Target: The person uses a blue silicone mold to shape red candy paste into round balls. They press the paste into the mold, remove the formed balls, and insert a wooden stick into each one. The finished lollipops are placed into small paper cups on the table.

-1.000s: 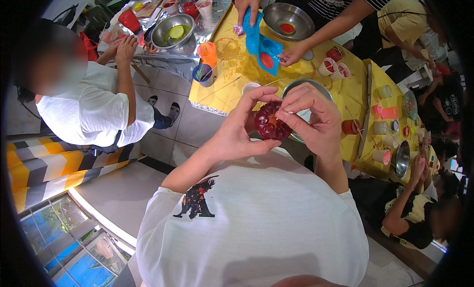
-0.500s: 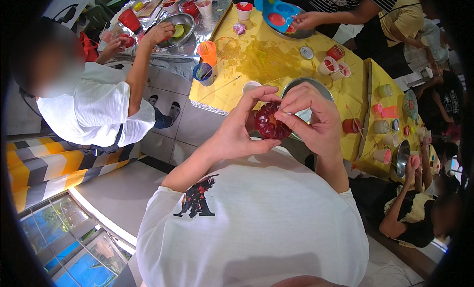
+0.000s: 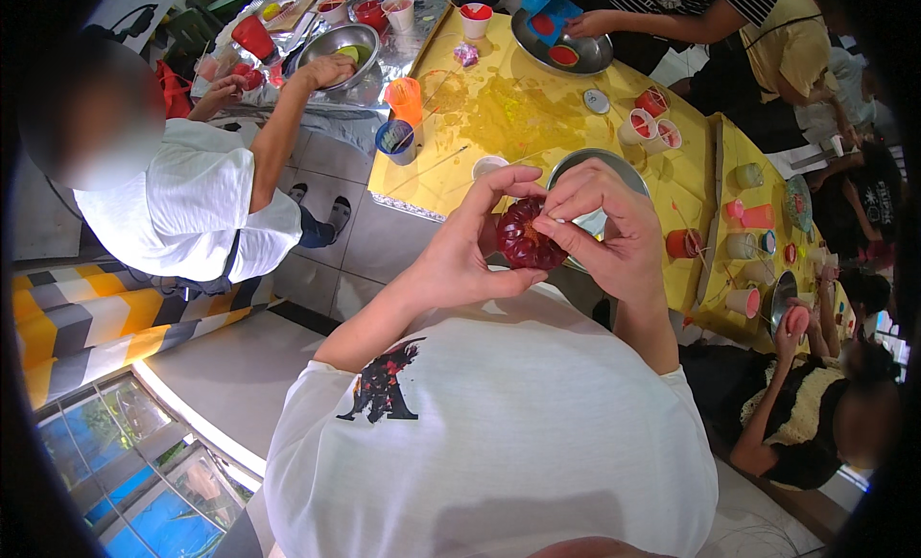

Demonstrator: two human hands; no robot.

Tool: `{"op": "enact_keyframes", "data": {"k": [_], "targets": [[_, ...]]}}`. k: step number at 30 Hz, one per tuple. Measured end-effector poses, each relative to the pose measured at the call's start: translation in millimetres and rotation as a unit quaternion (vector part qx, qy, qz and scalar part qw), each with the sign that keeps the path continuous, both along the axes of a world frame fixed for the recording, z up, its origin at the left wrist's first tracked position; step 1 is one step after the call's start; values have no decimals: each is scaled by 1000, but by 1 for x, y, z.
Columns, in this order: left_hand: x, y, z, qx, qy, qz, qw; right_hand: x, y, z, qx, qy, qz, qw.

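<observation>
Above the near edge of the table, my left hand [image 3: 480, 246] curves round a dark red, glossy, ribbed pumpkin-shaped piece [image 3: 519, 243] with a brownish centre. Its thumb is below the piece and its fingers are on the far side. My right hand [image 3: 609, 227] is pinched at the piece's upper right, thumb against forefinger. A tiny pale bit shows at those fingertips, too small to name. Just behind my right hand is a metal bowl [image 3: 624, 166], partly hidden by it.
On the yellow-covered table [image 3: 451, 179] stand an orange cup [image 3: 404, 99], a blue cup [image 3: 395, 141] and several cups of red material [image 3: 637, 126]. A person in white [image 3: 182, 193] works at the left over a metal bowl [image 3: 367, 73]. Others work at the far side and right.
My hands and the red piece stay almost still. Across the table, a person's blue mould has tilted over the large bowl. The person at left has reached deeper into their bowl.
</observation>
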State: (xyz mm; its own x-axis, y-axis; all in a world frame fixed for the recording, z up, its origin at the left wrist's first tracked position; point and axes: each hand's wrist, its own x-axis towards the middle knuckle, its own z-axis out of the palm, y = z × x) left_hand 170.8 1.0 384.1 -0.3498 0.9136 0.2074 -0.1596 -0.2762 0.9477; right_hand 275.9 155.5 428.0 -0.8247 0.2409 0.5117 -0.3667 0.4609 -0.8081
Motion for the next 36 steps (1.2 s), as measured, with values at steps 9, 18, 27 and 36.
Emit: {"op": "enact_keyframes", "data": {"k": [9, 18, 27, 36], "targets": [[2, -2, 6, -19, -34, -12, 999, 2, -1, 0, 0, -6, 4, 1000], [1, -1, 2, 0, -2, -1, 1000, 1, -1, 2, 22, -10, 16, 1000], [-1, 2, 4, 15, -8, 3, 1000, 2, -1, 13, 30, -18, 7, 999], [2, 1, 12, -23, -77, -6, 997, 2, 4, 7, 23, -22, 6, 999]]}}
